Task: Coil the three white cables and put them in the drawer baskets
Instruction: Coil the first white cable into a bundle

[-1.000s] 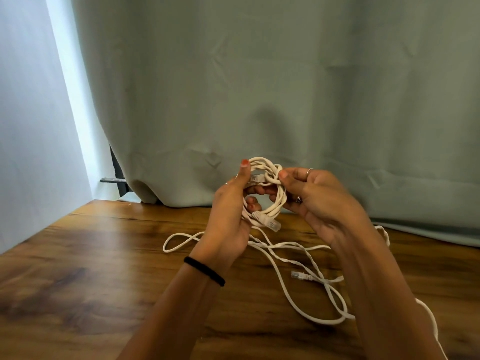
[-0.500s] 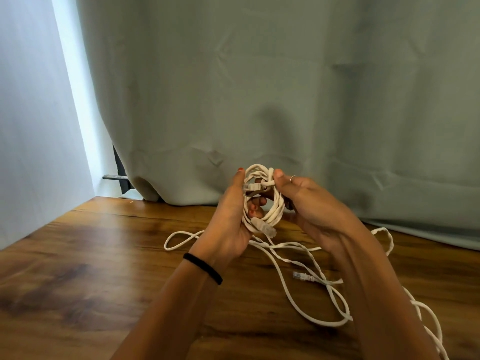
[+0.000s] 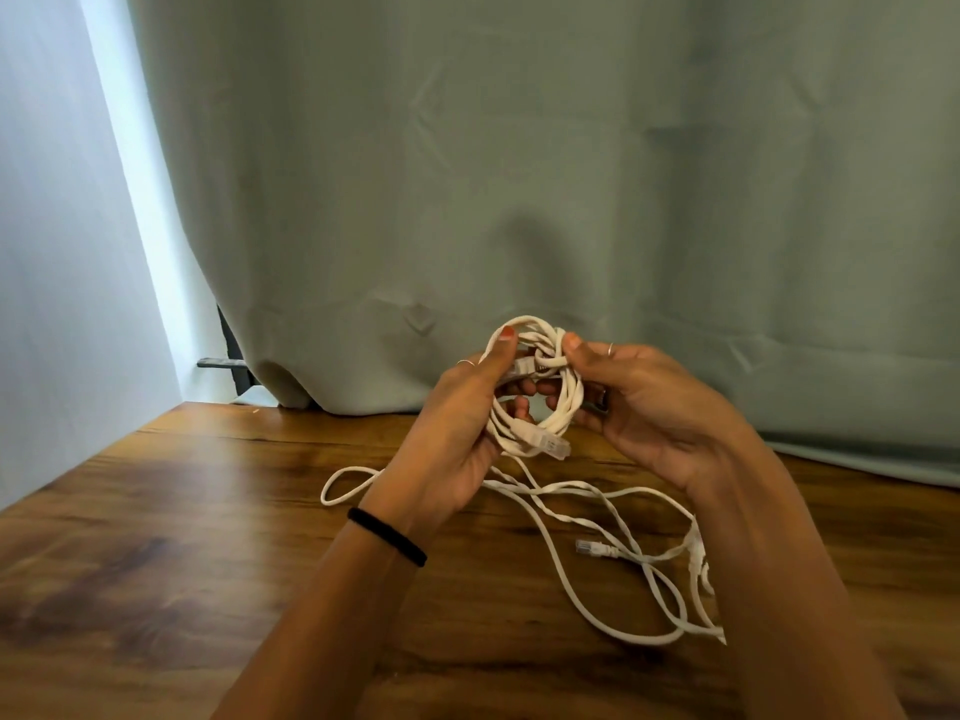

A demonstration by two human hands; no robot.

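Observation:
A small coil of white cable [image 3: 567,405] is held up above the wooden table, between both hands. My left hand [image 3: 457,433] grips its left side, thumb up against the loops. My right hand [image 3: 649,407] holds the right side, thumb pressing the wrapped top of the coil. A clear plug [image 3: 545,443] sticks out at the coil's bottom. Loose white cables [image 3: 597,517] lie tangled on the table below the hands, with another clear plug [image 3: 592,548] among them. No drawer or baskets are in view.
The wooden table [image 3: 182,537] runs under everything, its left edge near a pale wall [image 3: 62,252]. A grey-green curtain [image 3: 519,174] hangs behind the table, touching its far edge. A dark bracket [image 3: 223,362] shows at the curtain's left foot.
The hands keep the same hold on the coil. The coil has turned slightly, so its plug end now points to the lower right. The view has shifted a little.

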